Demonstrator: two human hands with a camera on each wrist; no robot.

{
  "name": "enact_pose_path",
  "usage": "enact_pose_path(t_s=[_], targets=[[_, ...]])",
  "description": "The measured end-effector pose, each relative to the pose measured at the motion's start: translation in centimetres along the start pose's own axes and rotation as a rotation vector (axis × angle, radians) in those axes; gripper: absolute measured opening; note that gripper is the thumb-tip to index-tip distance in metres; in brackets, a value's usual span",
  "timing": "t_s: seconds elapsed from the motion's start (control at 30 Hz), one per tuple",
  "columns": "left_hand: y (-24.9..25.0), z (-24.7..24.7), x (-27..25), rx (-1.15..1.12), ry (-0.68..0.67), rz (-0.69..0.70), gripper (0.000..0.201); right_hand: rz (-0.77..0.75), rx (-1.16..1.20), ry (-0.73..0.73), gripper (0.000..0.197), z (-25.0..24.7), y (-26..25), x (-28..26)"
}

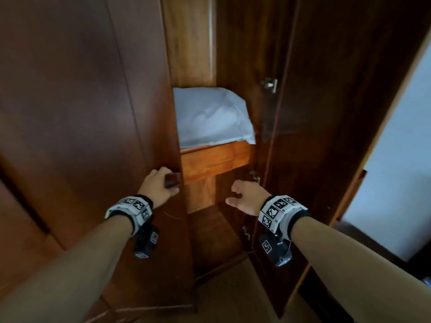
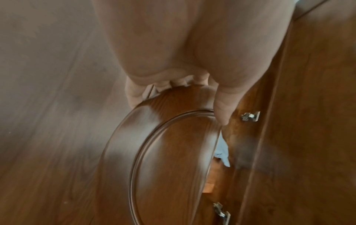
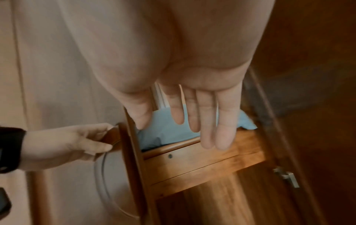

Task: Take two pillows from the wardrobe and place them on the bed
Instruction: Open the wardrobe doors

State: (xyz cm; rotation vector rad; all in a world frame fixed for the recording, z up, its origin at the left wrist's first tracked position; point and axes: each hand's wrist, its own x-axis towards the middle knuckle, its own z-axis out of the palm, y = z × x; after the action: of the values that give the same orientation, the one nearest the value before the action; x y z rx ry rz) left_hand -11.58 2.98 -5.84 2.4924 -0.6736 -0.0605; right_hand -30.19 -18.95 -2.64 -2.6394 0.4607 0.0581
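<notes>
The wardrobe (image 1: pixel 314 113) filled the head view, dark brown wood, with its left door (image 1: pixel 81 113) partly open and its right door (image 1: pixel 349 101) swung wide to the right. Between them lay an inner compartment floored by a lighter wooden shelf (image 1: pixel 214 159). On that shelf sat a pale blue-white pillow (image 1: pixel 210 117), filling the visible width of the gap, its long axis running left to right and its right corner drooping just over the shelf's front edge. Whether a second pillow lay under or behind it could not be told.

The left hand (image 1: pixel 158 185) gripped the wooden handle (image 1: pixel 172 180) at the left door's edge, fingers curled over it and thumb below. The right hand (image 1: pixel 247 197) hung free in front of the opening, below the shelf, fingers loose and spread, holding nothing.

The right wrist view showed what the head view did not: the right hand's fingers (image 3: pixel 206 121) straight and pointing toward the pillow (image 3: pixel 165 126), and the left hand (image 3: pixel 67 143) pinching the handle from the side. The left wrist view showed the oval moulding of the handle plate (image 2: pixel 169 159), with only a sliver of pillow (image 2: pixel 223 152) past the door edge, and two metal hinges (image 2: pixel 250 116) on the far panel.
</notes>
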Motion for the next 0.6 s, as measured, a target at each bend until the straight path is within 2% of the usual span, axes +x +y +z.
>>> enact_pose_path(t_s=[0.13, 0.27, 0.33, 0.43, 0.53, 0.6], targets=[[-1.5, -0.7, -4.7, -0.003, 0.019, 0.069, 0.037, -0.150, 0.020, -0.084, 0.058, 1.7, -5.1, 3.1], [-2.2, -2.2, -10.0, 0.000, 0.002, 0.058, 0.039, -0.345, 0.168, -0.204, 0.051, 3.3, -10.0, 3.7], [-2.3, -2.9, -12.6, -0.007, -0.010, 0.014, 0.041, -0.407, 0.241, -0.333, 0.046, 4.3, -12.0, 3.1], [-2.2, -3.7, -16.5, 0.023, 0.042, -0.073, 0.047, -0.550, 0.208, -0.486, 0.053, 5.8, -14.8, 2.2], [-2.8, -4.4, -20.3, 0.080, 0.086, -0.187, 0.052, -0.709, 0.173, -0.579, 0.033, 7.0, -17.5, 0.5], [-3.6, -4.8, -23.0, 0.098, 0.127, -0.278, 0.056, -0.808, 0.142, -0.626, 0.034, 8.0, -19.0, -0.7]])
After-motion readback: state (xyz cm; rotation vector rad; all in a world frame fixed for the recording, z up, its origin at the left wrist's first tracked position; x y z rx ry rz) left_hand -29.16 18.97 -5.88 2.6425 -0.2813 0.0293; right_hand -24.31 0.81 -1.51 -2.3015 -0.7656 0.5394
